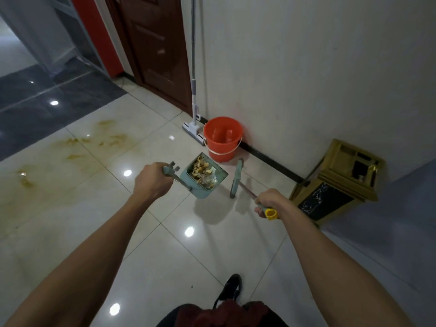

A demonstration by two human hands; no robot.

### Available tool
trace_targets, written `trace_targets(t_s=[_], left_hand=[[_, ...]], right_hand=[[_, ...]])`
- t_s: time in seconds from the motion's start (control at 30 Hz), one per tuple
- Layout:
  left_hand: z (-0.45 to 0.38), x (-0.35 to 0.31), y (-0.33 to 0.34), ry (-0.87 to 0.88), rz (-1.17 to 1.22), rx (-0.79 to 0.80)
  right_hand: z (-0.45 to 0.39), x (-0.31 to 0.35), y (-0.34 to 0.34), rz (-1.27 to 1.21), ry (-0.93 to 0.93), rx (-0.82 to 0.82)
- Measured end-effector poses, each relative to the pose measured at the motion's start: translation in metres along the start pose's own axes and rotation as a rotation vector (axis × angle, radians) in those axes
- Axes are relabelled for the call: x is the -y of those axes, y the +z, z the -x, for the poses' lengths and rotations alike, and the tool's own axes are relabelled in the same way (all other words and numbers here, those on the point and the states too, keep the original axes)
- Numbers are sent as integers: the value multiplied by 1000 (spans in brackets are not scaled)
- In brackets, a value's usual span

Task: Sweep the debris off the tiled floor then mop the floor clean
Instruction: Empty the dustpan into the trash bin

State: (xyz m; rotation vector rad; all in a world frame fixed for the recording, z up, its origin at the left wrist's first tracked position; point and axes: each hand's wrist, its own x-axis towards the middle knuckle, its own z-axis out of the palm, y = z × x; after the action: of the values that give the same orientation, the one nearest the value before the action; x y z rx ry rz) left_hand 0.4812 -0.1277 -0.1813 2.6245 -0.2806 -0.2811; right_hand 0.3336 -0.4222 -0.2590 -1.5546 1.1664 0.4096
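Head camera first — what are the hands doing?

— Left hand [153, 179] is curled round the handle of a teal dustpan [203, 178], which hangs tilted above the tiled floor [193, 244]. Right hand [267, 202] grips a broom [237, 179] by its handle near the yellow end cap; the teal broom head sits just beside the dustpan, on its right.

— And the debris?

— Yellowish scraps [201, 169] lie heaped inside the dustpan. Brownish-yellow smears [77, 142] mark the pale tiles to the left, well apart from the pan.

— Where is the mop?

— Flat mop [194, 90] leans upright in the corner against the white wall [306, 67], its head on the floor beside a brown door [155, 55]. Just right of it stands an orange bucket [223, 138], against the wall and just beyond the dustpan.

— Anything else?

— Gold-coloured bin [339, 180] stands by the wall on the right. One dark shoe [232, 291] shows at the bottom.
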Motion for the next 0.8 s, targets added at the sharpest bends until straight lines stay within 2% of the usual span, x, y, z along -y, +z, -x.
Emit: trace_targets(t_s=[0.47,0.8], left_hand=[[-118,-83,-47,92,-34,-154],[-240,-106,-46,184,-78,-190]], right_hand=[[-58,110,-58,-170,-52,61],[-128,193,-60,-122,-5,29]])
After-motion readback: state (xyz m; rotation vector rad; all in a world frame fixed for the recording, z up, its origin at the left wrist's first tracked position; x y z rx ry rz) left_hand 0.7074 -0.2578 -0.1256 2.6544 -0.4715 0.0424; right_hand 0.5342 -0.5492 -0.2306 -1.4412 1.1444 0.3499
